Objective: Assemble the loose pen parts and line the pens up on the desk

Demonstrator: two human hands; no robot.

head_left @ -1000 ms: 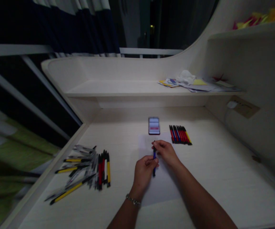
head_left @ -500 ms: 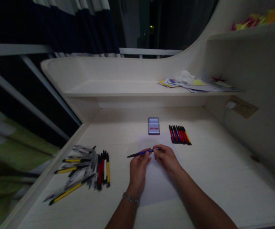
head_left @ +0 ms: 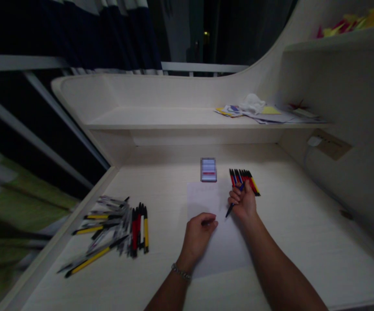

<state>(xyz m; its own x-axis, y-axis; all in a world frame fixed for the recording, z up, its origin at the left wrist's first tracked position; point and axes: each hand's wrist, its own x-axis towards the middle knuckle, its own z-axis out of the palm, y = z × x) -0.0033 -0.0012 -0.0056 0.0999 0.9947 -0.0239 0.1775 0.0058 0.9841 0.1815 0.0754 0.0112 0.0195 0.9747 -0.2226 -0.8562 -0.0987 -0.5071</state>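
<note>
Slim blue-and-black pen (head_left: pixel 230 209) gripped in the right hand (head_left: pixel 247 202) is near the row of red, blue and yellow pens (head_left: pixel 242 176), best laid parallel without nudging them, the left hand (head_left: pixel 199 233) loosely parted and empty

Around one paper sheet (head_left: pixel 206 255): one phone (head_left: pixel 208 169) at twelve o'clock, one part-hidden row of pens (head_left: pixel 231 176) at one, four yellow pens (head_left: pixel 146 235) and one white pen (head_left: pixel 142 226) at nine. One left hand (head_left: pixel 198 235), one right hand (head_left: pixel 246 203), one blue pen (head_left: pixel 230 210).
</note>
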